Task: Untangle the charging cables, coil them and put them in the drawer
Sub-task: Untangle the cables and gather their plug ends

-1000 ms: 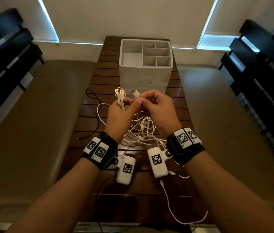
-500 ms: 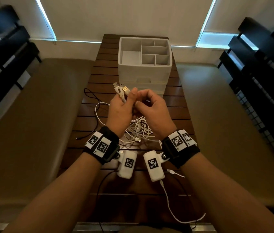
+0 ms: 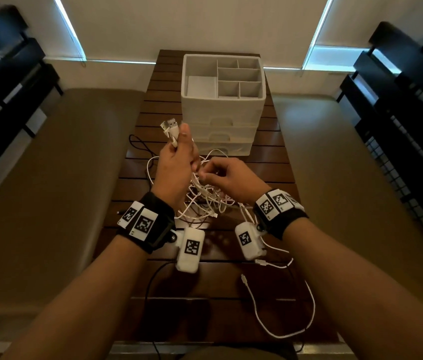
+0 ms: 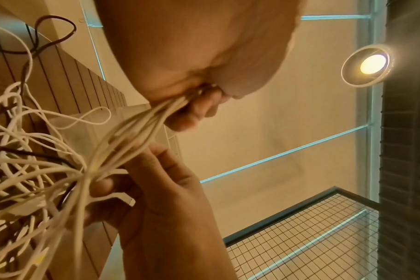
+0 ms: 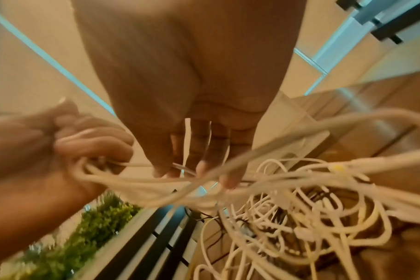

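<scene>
While the white USB plug ends were gripped in a bunch by the left hand and held raised, their thin white charging cables were seen trailing down and toward the person into a tangle on the dark slatted wooden table. The right hand, lower and just beside the left, was pinched on a strand at the knot's top. Any pull, it was judged, would have to run away from the held plugs along the hanging strands. A thin black cable was threaded through the heap. The white plastic drawer unit stood beyond, its drawers seemingly closed.
</scene>
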`<state>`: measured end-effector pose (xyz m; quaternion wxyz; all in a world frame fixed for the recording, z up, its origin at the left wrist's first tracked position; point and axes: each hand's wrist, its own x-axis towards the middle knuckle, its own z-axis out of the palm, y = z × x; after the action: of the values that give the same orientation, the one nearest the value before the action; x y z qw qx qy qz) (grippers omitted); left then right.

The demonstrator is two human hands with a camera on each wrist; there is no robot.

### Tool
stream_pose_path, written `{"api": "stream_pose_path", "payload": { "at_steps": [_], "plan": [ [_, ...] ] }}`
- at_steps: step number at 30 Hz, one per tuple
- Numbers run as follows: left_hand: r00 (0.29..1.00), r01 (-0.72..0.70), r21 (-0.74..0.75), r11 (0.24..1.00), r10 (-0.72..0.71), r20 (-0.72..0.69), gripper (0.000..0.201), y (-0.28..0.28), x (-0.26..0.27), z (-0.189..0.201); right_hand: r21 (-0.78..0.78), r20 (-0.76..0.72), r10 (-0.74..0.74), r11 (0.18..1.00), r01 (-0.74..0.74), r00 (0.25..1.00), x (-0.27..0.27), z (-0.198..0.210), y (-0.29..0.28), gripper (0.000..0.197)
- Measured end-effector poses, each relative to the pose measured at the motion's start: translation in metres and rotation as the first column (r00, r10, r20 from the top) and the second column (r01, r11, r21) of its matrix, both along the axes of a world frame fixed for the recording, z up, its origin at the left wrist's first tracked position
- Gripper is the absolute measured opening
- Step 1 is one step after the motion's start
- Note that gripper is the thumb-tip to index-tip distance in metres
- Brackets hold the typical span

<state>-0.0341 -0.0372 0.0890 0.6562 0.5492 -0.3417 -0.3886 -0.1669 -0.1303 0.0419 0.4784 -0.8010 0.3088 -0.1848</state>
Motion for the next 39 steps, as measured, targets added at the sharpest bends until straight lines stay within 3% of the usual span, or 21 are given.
{"api": "stream_pose_path", "payload": {
  "at_steps": [4, 6, 9, 11, 13, 16, 17, 20, 21, 25, 29, 31, 34, 35, 37, 39],
  "plan": [
    [0.994, -0.032, -0.028, 0.999, 0.029, -0.102, 0.048, 0.005, -0.002, 0.010, -0.297, -0.240, 0.005, 0.952, -0.078, 0.971, 0.012, -0.018, -0.012, 0.008],
    [0.994, -0.025, -0.076, 0.997, 0.017, -0.105, 0.043, 0.010, -0.001, 0.019, -0.270, -0.320, -0.039, 0.961, -0.052, 0.947, 0.009, -0.035, -0.018, 0.009],
    [0.990, 0.034, -0.125, 0.992, -0.050, -0.130, 0.043, 0.019, 0.006, 0.028, -0.155, -0.334, -0.152, 0.982, 0.105, 0.930, -0.004, -0.041, -0.030, 0.012],
    [0.987, 0.069, -0.076, 0.995, -0.079, -0.137, 0.048, 0.024, 0.008, 0.024, -0.154, -0.256, -0.214, 0.972, 0.178, 0.943, -0.005, -0.023, -0.036, 0.015],
    [0.988, 0.082, -0.006, 0.997, -0.082, -0.128, 0.052, 0.029, 0.007, 0.014, -0.099, -0.051, -0.260, 0.962, 0.254, 0.964, 0.004, 0.012, -0.037, 0.018],
    [0.991, 0.051, 0.066, 0.997, -0.042, -0.128, 0.052, 0.031, 0.004, 0.002, -0.003, 0.271, -0.261, 0.962, 0.272, 0.927, 0.016, 0.062, -0.035, 0.017],
    [0.992, 0.037, 0.084, 0.996, -0.027, -0.125, 0.052, 0.030, 0.003, 0.001, 0.006, 0.278, -0.235, 0.970, 0.243, 0.931, 0.018, 0.067, -0.034, 0.018],
    [0.996, 0.037, 0.098, 0.995, -0.028, -0.090, 0.051, 0.032, 0.004, 0.001, -0.070, 0.030, -0.168, 0.983, 0.170, 0.985, 0.015, 0.066, -0.031, 0.020],
    [0.996, 0.044, 0.103, 0.994, -0.036, -0.078, 0.049, 0.034, 0.004, 0.001, -0.069, 0.027, -0.186, 0.980, 0.187, 0.982, 0.013, 0.067, -0.032, 0.019],
    [0.998, 0.068, 0.161, 0.985, -0.066, -0.017, 0.047, 0.035, 0.006, -0.002, 0.019, 0.244, -0.172, 0.985, 0.173, 0.954, 0.005, 0.088, -0.037, 0.020],
    [0.996, 0.073, 0.171, 0.983, -0.079, 0.027, 0.049, 0.034, 0.001, -0.003, 0.147, -0.036, -0.249, 0.957, 0.251, 0.968, 0.000, 0.068, -0.039, 0.023],
    [0.994, 0.045, 0.185, 0.982, -0.062, 0.086, 0.051, 0.032, 0.002, -0.008, 0.032, 0.054, -0.324, 0.946, 0.323, 0.945, 0.002, 0.076, -0.038, 0.014],
    [0.991, -0.002, 0.179, 0.984, -0.022, 0.130, 0.052, 0.027, 0.004, -0.014, -0.157, 0.327, -0.304, 0.916, 0.368, 0.895, 0.011, 0.098, -0.031, 0.008],
    [0.989, -0.015, 0.181, 0.983, -0.012, 0.149, 0.053, 0.024, 0.003, -0.014, -0.209, 0.325, -0.302, 0.901, 0.379, 0.896, 0.013, 0.098, -0.030, 0.008],
    [0.978, -0.044, 0.186, 0.981, 0.005, 0.207, 0.053, 0.022, 0.003, -0.017, -0.231, 0.123, -0.398, 0.879, 0.417, 0.909, 0.014, 0.084, -0.033, 0.019],
    [0.957, -0.092, 0.158, 0.983, 0.043, 0.287, 0.041, 0.025, 0.006, -0.022, 0.004, -0.073, -0.424, 0.905, 0.426, 0.903, 0.009, 0.077, -0.035, 0.031]
  ]
}}
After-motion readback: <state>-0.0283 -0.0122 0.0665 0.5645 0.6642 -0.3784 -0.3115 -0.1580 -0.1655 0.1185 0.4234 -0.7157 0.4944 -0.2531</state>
